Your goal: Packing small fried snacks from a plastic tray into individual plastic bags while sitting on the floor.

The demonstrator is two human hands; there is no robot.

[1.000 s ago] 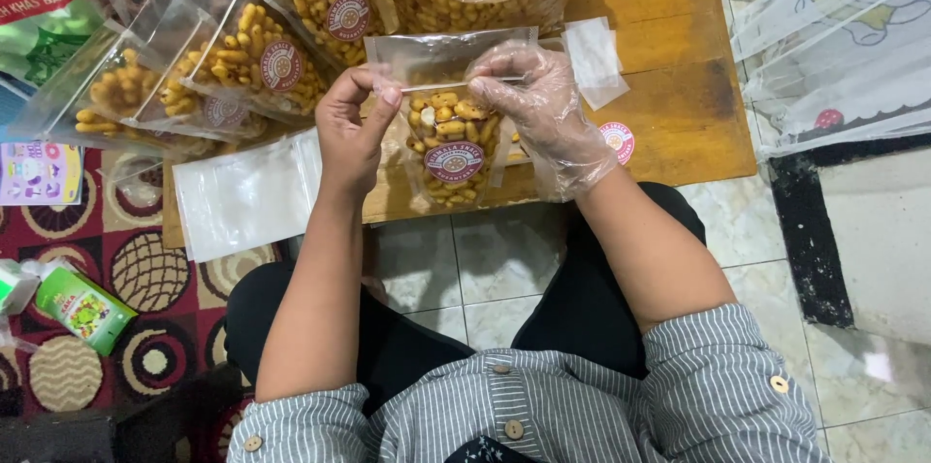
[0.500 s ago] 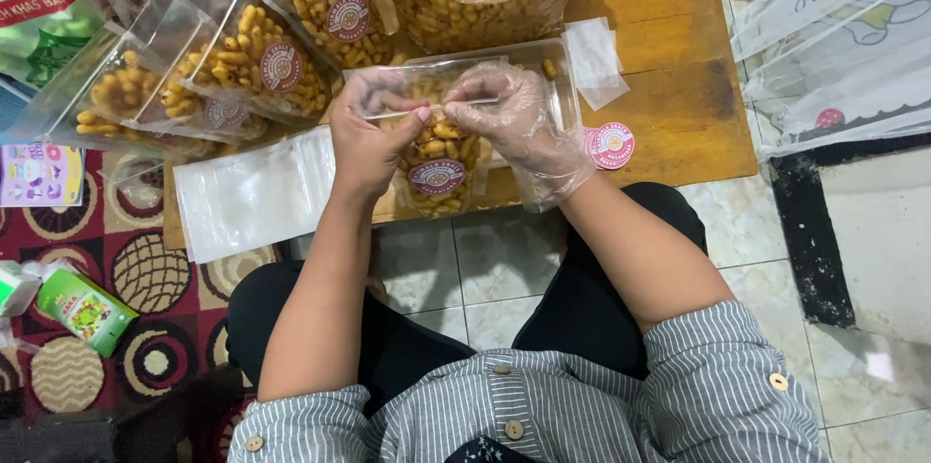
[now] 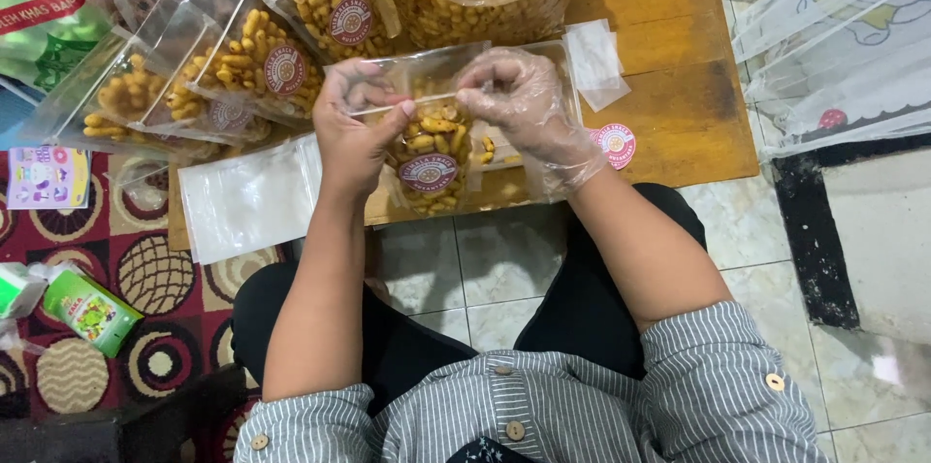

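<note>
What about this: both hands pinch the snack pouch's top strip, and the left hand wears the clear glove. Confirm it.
Not quite. The head view shows the clear glove on the right hand; the left hand is bare. The rest stands: both hands pinch the top strip of the snack pouch.

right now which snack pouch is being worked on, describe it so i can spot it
Start at the low wooden table and find the two hands at its near edge. The clear pouch of yellow snacks hangs between the left hand and gloved right hand, the only pouch held up, not lying stacked.
</note>
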